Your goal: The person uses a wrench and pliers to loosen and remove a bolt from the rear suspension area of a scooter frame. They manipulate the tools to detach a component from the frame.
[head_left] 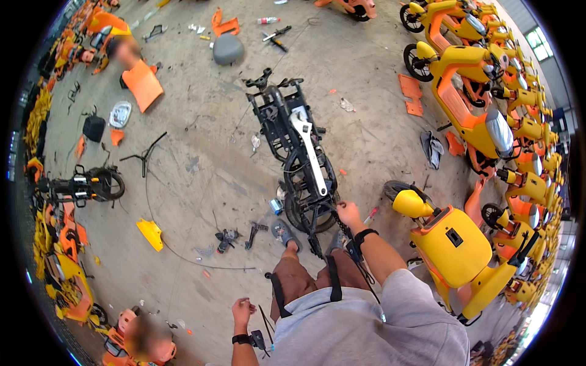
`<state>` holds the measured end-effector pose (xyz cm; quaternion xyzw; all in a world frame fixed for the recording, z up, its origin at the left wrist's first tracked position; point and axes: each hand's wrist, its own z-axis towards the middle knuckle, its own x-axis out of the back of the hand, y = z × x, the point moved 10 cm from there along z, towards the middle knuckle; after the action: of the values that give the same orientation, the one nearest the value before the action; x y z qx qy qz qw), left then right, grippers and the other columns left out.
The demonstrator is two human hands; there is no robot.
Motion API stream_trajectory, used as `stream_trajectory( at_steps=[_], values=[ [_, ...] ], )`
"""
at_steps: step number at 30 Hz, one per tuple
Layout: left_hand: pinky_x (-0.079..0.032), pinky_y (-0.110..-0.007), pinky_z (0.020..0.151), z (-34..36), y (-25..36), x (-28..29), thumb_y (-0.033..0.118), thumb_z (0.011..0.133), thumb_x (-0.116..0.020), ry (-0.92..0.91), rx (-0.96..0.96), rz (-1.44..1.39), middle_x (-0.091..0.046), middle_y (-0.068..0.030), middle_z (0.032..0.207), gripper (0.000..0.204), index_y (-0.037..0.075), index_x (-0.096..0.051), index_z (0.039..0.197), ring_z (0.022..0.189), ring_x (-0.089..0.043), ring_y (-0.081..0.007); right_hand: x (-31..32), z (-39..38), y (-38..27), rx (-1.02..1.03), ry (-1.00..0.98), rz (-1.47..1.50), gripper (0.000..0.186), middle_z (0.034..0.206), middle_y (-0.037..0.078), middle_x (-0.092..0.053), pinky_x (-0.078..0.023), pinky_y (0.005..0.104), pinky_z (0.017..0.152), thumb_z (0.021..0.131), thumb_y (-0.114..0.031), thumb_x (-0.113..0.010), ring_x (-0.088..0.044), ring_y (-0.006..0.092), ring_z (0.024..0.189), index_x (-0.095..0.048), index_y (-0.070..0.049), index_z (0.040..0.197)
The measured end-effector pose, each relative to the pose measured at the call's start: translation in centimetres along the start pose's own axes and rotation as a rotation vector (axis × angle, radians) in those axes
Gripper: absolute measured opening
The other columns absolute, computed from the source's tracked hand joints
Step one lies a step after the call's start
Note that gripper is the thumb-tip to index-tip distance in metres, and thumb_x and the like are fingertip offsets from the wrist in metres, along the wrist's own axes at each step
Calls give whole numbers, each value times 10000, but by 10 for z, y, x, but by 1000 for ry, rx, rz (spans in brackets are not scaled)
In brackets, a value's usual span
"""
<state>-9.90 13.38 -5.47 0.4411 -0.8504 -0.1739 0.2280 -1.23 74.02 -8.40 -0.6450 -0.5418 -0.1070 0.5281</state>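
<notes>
Here, left hand (pixel 242 307) hangs low by the hip, fingers loosely curled, empty. Right hand (pixel 349 213) grips the rear of the stripped black scooter frame (pixel 297 152) on the floor ahead; fingertips hidden, clamp unclear. Yellow scooter (pixel 455 247) just right, partly cut off.

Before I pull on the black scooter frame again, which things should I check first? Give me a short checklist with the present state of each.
1. Right hand has contact with the stripped black frame: ok, it touches the rear end near the wheel.
2. Firm grip of that hand: cannot tell, the fingers are too small to read.
3. Left hand free: ok, it hangs at the side, holding nothing visible.
4. Feet clear of the frame: not ok, the left foot stands right beside the rear wheel.
5. Floor around: not ok, small black parts lie close by.
6. Yellow scooter on the right: ok, apart from the frame.
</notes>
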Motion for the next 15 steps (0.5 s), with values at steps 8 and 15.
stream_trajectory(
  at_steps=[8, 15],
  values=[
    [-550, -305, 542, -10, -24, 49, 114, 954, -527, 33, 62, -100, -646, -140, 711, 187, -35, -565, 1061, 587, -636, -178, -81, 64, -66, 53, -7, -141, 574, 1216, 249, -565, -436, 464, 954, 807, -270, -635, -532, 416, 1128, -493, -24, 1306],
    [-549, -324, 500, -55, -132, 76, 73, 892, -536, 86, 386, -103, -656, -171, 702, 185, -49, -575, 1026, 548, -652, -238, -92, 93, -86, -111, 77, -213, 552, 1073, 199, -654, -487, 454, 873, 736, -242, -703, -620, 380, 999, -531, -41, 1221]
  ],
)
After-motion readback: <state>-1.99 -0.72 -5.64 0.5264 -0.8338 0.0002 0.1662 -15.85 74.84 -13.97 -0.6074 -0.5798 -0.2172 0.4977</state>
